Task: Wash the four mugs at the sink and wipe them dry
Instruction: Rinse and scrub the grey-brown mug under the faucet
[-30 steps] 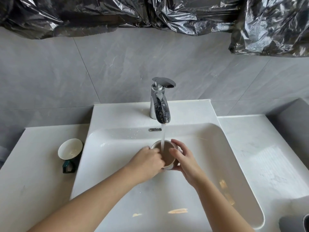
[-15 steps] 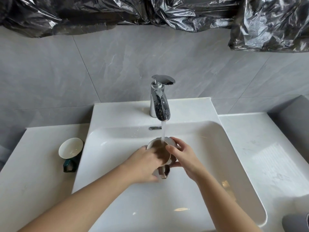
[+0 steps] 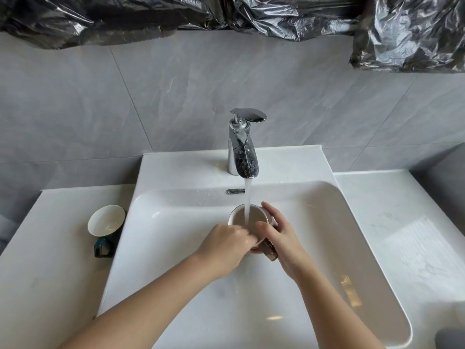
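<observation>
A brown mug (image 3: 239, 217) with a pale inside sits under the running stream from the chrome tap (image 3: 242, 147), over the white sink (image 3: 176, 248). My right hand (image 3: 279, 238) grips the mug's right side, thumb over the rim and fingers round the far wall; its brown handle points toward me. My left hand (image 3: 224, 245) has its fingers curled at the near rim, their tips inside the mug. A dark green mug (image 3: 105, 222) with a white inside stands on the counter left of the sink, tilted.
The white counter (image 3: 402, 235) runs along both sides of the sink. A grey object (image 3: 450, 338) shows at the bottom right corner. Crumpled black plastic (image 3: 407, 34) hangs over the grey tiled wall above.
The mug has turned in my hands: its handle swung to the near right. My left fingers moved along the rim. The water keeps running.
</observation>
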`<state>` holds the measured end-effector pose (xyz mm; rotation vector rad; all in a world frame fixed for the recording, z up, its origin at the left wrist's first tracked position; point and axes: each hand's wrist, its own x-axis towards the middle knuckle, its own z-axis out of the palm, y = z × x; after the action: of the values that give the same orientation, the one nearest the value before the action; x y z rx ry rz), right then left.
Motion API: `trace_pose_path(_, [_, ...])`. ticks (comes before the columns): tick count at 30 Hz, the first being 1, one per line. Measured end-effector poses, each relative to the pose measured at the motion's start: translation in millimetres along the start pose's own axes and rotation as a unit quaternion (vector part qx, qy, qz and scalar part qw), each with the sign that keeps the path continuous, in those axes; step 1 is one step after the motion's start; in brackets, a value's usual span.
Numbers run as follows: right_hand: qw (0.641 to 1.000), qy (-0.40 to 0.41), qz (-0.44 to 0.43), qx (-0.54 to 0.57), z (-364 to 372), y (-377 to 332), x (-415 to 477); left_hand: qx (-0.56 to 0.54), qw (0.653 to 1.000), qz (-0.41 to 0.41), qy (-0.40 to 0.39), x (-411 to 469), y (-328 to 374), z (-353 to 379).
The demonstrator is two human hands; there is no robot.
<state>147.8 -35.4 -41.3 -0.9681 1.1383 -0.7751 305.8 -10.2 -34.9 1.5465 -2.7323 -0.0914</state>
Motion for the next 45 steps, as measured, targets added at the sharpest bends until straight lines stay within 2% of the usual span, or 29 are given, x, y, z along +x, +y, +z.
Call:
trace_pose_path(3, [1.000,0.010,-0.002,-0.024,2,0,-1,0.091,0.996,0.006,-0.010,3,-7,-6])
trace_pose_path(5, [0.999,0.013,-0.006,-0.033,5,2,-1,0.164,0.984,0.019,-0.065,6,-14,-6])
trace_pose_path(6, [0.999,0.012,-0.008,-0.033,6,3,-1,0.176,0.982,0.027,-0.066,7,-14,-7])
trace_pose_path(11, [0.999,0.005,-0.008,0.035,-2,-1,-4,0.119,0.990,0.012,-0.068,4,-12,-18])
trace_pose_path(14, [0.987,0.011,-0.021,0.157,-4,-3,-2,0.061,0.998,0.005,0.016,6,-6,-18])
trace_pose_path(17, [0.981,0.017,-0.026,0.190,1,-1,-2,-0.011,0.997,-0.010,0.070,10,8,-16])
trace_pose_path(20, [0.986,0.032,-0.019,0.162,3,0,-3,-0.036,0.997,-0.014,0.069,10,10,-19])
trace_pose_path(23, [0.994,0.021,-0.021,0.105,3,1,-4,0.070,0.997,-0.018,-0.013,10,0,-18])
trace_pose_path(25, [0.997,0.016,-0.021,0.069,5,4,-3,0.105,0.994,-0.013,-0.042,11,-5,-19])
trace_pose_path(33, [0.998,0.034,-0.041,0.023,6,3,0,0.107,0.985,-0.076,-0.110,7,4,-14])
trace_pose_path(35, [0.999,0.031,-0.036,0.018,5,2,-1,0.071,0.989,-0.082,-0.099,2,10,-18])
trace_pose_path(38, [0.999,0.033,-0.037,0.009,3,0,-2,-0.053,0.991,-0.087,-0.090,-5,18,-20])
trace_pose_path(40, [0.999,0.032,-0.038,-0.011,3,1,-3,-0.037,0.993,-0.057,-0.097,-9,11,-15])
trace_pose_path(42, [0.999,0.029,-0.029,-0.023,5,1,-3,0.056,0.997,-0.022,-0.058,-8,-1,-9])
trace_pose_path(43, [0.999,0.027,-0.023,-0.023,6,2,-2,0.059,0.996,-0.021,-0.059,-7,-6,-10])
trace_pose_path(45, [1.000,0.023,-0.018,0.009,6,2,-1,-0.002,0.998,-0.019,-0.053,-7,-9,-17])
